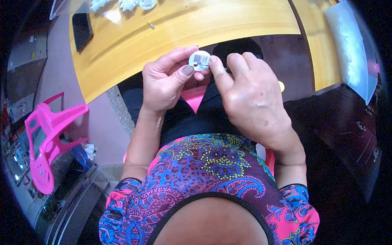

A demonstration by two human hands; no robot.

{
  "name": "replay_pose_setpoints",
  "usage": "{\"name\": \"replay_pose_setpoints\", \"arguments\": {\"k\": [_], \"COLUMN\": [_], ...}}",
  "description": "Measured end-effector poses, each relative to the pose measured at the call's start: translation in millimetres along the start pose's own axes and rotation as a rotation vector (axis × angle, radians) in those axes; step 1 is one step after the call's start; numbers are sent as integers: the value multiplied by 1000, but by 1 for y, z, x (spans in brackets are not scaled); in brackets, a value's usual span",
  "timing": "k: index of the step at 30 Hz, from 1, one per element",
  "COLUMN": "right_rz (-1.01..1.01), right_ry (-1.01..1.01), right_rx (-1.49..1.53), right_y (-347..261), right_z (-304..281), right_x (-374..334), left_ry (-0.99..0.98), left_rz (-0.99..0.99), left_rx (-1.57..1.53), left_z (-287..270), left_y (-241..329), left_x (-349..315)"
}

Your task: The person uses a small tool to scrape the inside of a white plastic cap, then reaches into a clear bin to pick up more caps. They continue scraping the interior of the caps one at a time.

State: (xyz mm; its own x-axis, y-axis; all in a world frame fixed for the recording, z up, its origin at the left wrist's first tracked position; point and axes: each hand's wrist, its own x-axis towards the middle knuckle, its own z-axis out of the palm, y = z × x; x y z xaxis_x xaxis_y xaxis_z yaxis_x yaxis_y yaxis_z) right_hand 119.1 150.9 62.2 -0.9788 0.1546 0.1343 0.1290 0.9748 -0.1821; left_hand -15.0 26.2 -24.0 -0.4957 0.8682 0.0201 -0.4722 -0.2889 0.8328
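Between the thumb and fingers of my left hand [163, 83] is a small round white plastic piece [201, 58]. It is held up just off the table's near edge, above my lap. A raised rectangular part shows on its face, with a small dark spot below. My right hand [257, 92] is closed in a pinch at the piece's right edge, one fingertip touching the rim. A thin dark line runs from that fingertip across the piece, too fine to identify. The right thumb is hidden behind the hand.
On the wooden table [212, 24] lie a black phone [82, 32], a small metal part [151, 25] and several white plastic pieces [128, 4] at the far edge. A clear plastic bag [349, 51] with white contents lies at far right. A pink plastic stool [61, 122] stands at left.
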Motion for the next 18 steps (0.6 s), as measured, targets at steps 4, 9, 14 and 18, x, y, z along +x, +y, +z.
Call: {"name": "replay_pose_setpoints", "arguments": {"k": [4,9,14,18], "right_rz": [-15,-39,94,109], "right_ry": [-58,-265,20,142], "right_rx": [-21,84,349,471], "right_y": [0,7,14,15], "right_z": [0,-8,-9,-10], "right_x": [2,3,3,3], "left_ry": [37,91,211,332], "left_rz": [12,49,78,907], "left_rx": [133,335,543,1074], "left_z": [4,6,12,-12], "left_y": [2,-2,40,131], "left_x": [1,-6,12,89]}}
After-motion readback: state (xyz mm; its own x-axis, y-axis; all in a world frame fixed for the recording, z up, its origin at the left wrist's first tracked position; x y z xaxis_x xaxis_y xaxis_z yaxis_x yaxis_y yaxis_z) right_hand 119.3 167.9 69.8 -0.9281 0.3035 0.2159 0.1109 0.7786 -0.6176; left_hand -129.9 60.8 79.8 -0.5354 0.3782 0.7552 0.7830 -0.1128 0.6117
